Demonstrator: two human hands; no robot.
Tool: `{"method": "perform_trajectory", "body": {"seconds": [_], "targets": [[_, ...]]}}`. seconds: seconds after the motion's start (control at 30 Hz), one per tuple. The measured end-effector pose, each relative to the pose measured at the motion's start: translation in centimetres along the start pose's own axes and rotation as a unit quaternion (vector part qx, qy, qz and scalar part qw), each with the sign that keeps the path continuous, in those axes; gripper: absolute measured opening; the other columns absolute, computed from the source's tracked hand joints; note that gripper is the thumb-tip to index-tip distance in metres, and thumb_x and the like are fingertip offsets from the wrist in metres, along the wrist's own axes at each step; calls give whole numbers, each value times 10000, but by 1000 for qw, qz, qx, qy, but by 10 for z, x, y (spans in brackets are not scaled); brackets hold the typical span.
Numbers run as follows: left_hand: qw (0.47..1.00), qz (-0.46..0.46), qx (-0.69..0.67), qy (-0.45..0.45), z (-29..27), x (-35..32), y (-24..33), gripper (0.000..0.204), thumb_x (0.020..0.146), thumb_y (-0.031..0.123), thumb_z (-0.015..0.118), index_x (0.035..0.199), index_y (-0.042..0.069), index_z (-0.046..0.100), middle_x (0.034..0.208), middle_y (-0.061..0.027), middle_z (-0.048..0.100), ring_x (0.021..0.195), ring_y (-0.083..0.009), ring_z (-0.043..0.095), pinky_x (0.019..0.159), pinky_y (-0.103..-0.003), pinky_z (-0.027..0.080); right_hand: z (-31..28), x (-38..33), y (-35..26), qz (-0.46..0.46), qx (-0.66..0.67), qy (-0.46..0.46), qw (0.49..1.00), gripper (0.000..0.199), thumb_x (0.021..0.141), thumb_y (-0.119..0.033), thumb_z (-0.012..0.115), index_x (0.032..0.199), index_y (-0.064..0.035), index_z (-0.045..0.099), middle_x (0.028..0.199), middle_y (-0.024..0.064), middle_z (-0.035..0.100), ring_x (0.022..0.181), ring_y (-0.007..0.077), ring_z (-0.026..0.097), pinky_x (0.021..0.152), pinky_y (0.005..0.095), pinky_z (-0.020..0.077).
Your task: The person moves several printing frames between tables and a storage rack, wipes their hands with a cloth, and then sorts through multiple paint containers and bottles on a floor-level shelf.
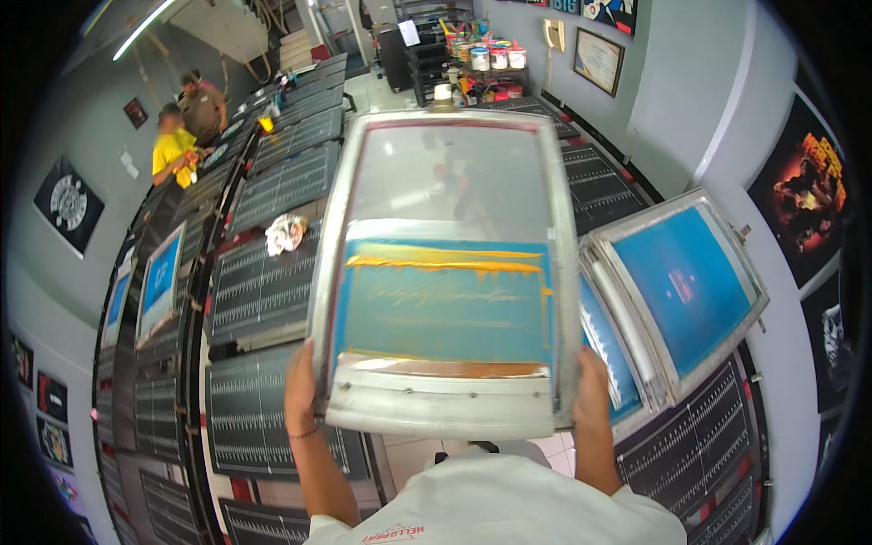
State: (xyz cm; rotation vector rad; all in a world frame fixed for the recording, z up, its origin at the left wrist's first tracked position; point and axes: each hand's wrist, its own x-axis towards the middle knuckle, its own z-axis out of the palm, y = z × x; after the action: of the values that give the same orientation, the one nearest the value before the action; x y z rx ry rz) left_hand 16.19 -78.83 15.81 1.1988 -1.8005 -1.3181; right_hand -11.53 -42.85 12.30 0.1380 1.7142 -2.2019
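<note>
A large silver-framed printing screen (332,241) is held up in front of me, between my two hands. Its mesh is clear at the far part and blue (445,313) at the near part, with thin script lines across it. A thick streak of yellow-orange ink (445,262) crosses the blue. Along the near end lies a pale, wide squeegee (445,400) with a row of screws; orange ink smears show beside it. My left hand (301,386) grips the frame's left edge, and my right hand (592,386) grips its right edge. Fingers under the frame are partly hidden.
At right, more blue screens (681,286) rest on a table. Rows of black printing boards (263,282) run along the left, with a crumpled cloth (287,233) on one. Two people (177,150) stand far left. Ink tubs (498,59) fill a shelf ahead.
</note>
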Motion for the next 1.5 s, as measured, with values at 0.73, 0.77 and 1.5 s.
{"method": "perform_trajectory", "body": {"seconds": [0.73, 0.77, 1.5], "targets": [[965, 84, 50, -244, 351, 639, 77, 592, 929, 464, 501, 1010, -109, 623, 936, -210, 650, 891, -254, 589, 856, -344, 431, 270, 444, 31, -21, 31, 282, 959, 289, 829, -213, 540, 887, 54, 634, 806, 82, 619, 780, 155, 572, 719, 323, 452], [959, 80, 60, -266, 374, 660, 87, 604, 926, 478, 499, 1004, -108, 624, 923, -214, 649, 882, -252, 590, 851, -344, 433, 281, 450, 27, -18, 56, 295, 954, 287, 827, -213, 540, 885, 52, 633, 802, 81, 617, 763, 154, 569, 705, 326, 453], [824, 152, 72, -541, 685, 994, 119, 620, 909, 537, 499, 955, -65, 640, 888, -169, 653, 870, -236, 599, 812, -337, 446, 450, 671, 78, -55, 62, 567, 820, 230, 808, -208, 498, 661, -48, 424, 614, -23, 357, 588, 114, 320, 525, 327, 276]]}}
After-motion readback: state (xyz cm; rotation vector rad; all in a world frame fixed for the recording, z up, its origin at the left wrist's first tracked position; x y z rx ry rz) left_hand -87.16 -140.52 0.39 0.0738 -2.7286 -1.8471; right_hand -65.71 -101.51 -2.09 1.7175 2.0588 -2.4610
